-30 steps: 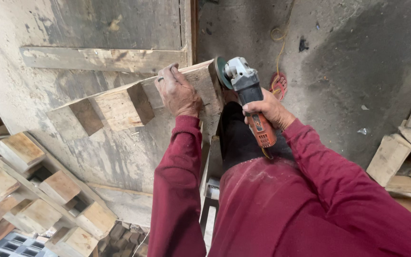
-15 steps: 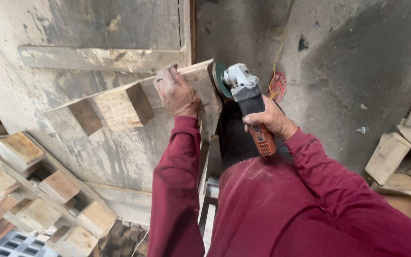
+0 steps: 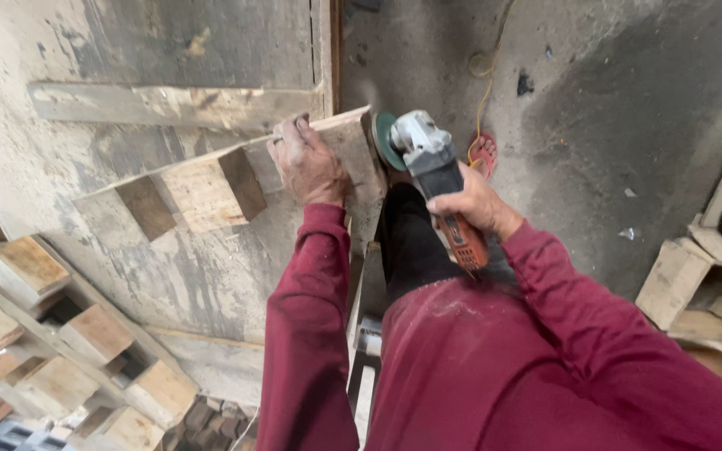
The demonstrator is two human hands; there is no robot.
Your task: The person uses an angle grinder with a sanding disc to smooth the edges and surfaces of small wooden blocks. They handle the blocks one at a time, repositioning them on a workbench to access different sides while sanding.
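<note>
My left hand presses flat on the wood block. My right hand grips the grinder. I should keep its disc steady beside the edge.

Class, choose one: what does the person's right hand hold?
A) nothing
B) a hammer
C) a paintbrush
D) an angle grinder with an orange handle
D: the right hand grips the orange-handled angle grinder, its disc at the end of the wooden plank.

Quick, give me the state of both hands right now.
Left hand: open, pressed flat on the wooden piece, steadying it.
Right hand: closed around the angle grinder, its disc at the wood's end.
</note>
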